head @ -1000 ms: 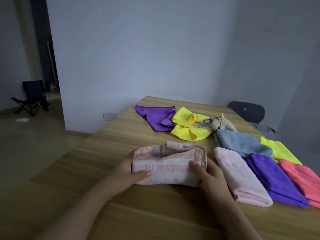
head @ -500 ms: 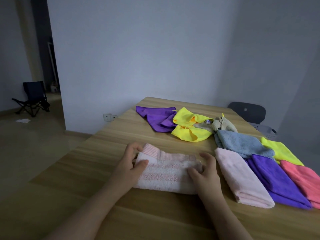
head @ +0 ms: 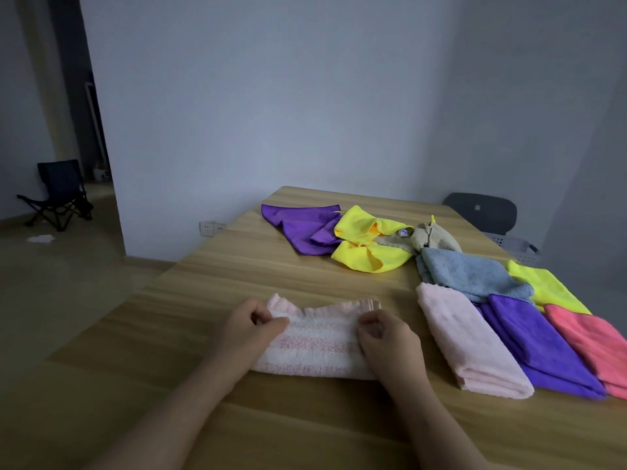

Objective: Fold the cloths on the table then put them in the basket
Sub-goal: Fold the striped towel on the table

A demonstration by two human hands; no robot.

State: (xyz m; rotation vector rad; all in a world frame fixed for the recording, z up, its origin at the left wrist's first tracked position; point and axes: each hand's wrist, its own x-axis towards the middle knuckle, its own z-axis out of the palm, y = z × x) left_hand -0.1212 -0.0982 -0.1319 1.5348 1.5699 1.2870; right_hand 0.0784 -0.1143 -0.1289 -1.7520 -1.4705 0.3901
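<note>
Both hands are down on the work. The left hand (head: 251, 329) and right hand (head: 386, 340) have curled fingers, and each pinches the top layer of the towel (head: 315, 347) near its own end. The hands are apart, with most of the towel's width between them. The towel is pink-and-white striped and lies across the near bench (head: 220, 276) right in front of me. It is doubled into a thick band, and its far edge is rumpled.

My read is that I am mid-fold on this towel. The next move, as I judge it, is to bring one end over onto the other, square the edges, press flat, then let go. The pile looks thick, so I expect the layers to spring open unless pressed.

To the right is a row of folded pieces. The pink cloth (head: 468, 344) lies near the towel, then the purple cloth (head: 536, 344) and the coral cloth (head: 597, 340), each overlapping the next. Behind them are the blue cloth (head: 471, 273) and the lime cloth (head: 546, 286).

Farther back is a loose, overlapping heap of the violet cloth (head: 305, 225), yellow cloth (head: 366, 245) and beige cloth (head: 434, 237), none of them folded.

I put the folding a little past halfway. The basket (head: 512, 245) shows only as a grey slatted rim past the bench's far right edge, below a dark chair (head: 488, 215). Its inside is hidden.

As for writing, a small white-and-blue tag (head: 403, 233) sits between the yellow and beige cloths and is too small to read. A pale patch on the chair back is also unreadable. The wall socket (head: 210, 228) shows no legible marks. I can make out no brands.
</note>
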